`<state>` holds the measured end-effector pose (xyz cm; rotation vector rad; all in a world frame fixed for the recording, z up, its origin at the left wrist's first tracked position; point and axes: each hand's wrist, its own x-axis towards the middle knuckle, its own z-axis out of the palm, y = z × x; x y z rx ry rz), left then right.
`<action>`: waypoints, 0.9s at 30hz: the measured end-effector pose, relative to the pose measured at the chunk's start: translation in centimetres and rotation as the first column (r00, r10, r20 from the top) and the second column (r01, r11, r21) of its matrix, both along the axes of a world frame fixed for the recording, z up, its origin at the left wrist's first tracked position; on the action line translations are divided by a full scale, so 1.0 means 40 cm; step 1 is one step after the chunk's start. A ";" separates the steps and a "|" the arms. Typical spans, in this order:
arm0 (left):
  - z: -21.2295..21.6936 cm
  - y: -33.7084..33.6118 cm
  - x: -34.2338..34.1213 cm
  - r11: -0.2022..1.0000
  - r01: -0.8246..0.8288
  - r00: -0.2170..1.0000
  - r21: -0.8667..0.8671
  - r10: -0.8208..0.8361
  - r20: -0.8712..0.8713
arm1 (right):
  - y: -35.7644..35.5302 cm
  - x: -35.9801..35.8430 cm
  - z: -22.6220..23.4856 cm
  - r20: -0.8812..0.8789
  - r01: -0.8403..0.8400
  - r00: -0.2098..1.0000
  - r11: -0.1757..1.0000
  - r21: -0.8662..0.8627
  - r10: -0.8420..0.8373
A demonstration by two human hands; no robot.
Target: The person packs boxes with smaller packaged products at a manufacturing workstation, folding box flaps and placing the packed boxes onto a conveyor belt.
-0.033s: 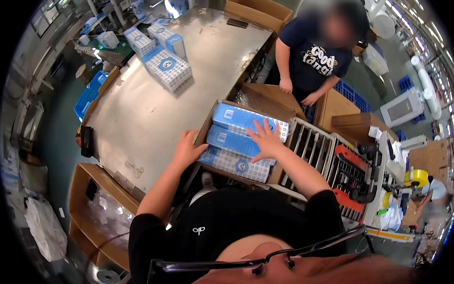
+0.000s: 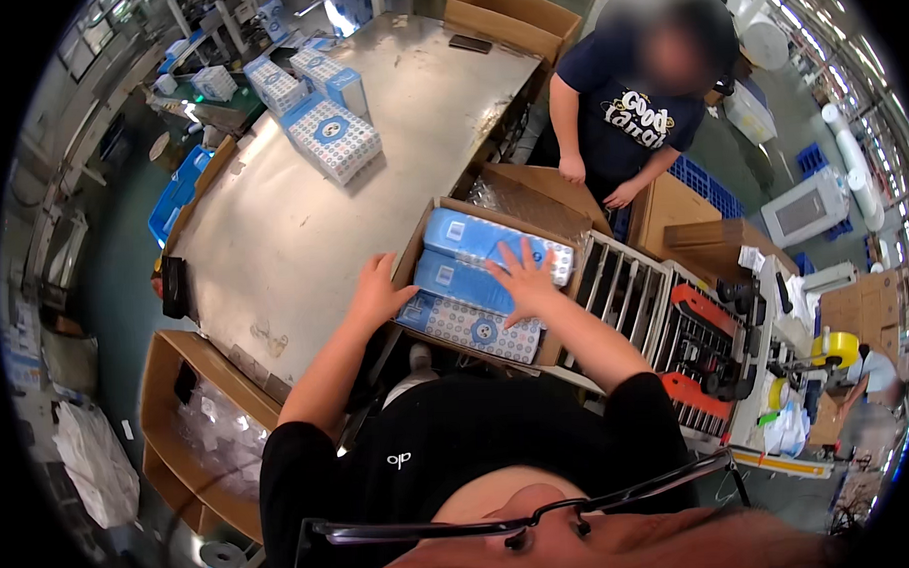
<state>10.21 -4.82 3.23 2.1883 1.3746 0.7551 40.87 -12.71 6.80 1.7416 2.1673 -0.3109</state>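
Note:
An open cardboard carton (image 2: 413, 247) stands in front of me, packed with blue-and-white patterned boxes lying in rows. My right hand (image 2: 527, 283) rests on the middle blue box (image 2: 459, 278), palm down and fingers spread, its fingertips reaching the far box (image 2: 473, 233). The near box (image 2: 466, 325) shows a dotted white face with a round blue label. At the carton's left edge is my left hand (image 2: 377, 292), fingers stretched and thumb against the rim. Neither hand grips anything.
Several similar boxes (image 2: 334, 138) stand on the metal table (image 2: 292, 220). A roller conveyor (image 2: 620, 288) with a red-and-black machine (image 2: 701, 315) is right of the carton. Lower left, a carton (image 2: 164, 414) holds clear plastic pieces. A co-worker (image 2: 609, 108) stands beyond, near open cartons.
My right hand has shifted slightly left over the boxes. My left hand has moved up a little along the carton's edge. The boxes stay in place.

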 end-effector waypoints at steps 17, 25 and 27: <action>-0.179 0.139 0.155 0.187 0.673 0.215 -0.716 -0.975 -0.053 | -0.102 0.093 -0.337 -0.398 0.056 0.915 0.957 0.284 0.065; -0.280 0.167 0.202 0.899 0.331 0.912 -0.287 -0.383 -0.147 | 0.064 0.110 -0.232 -0.331 0.485 0.875 0.634 0.603 -0.354; -0.317 0.124 0.143 0.911 0.244 0.969 -0.333 -0.246 0.038 | -0.095 0.023 -0.353 -0.340 0.498 0.863 0.742 0.449 -0.373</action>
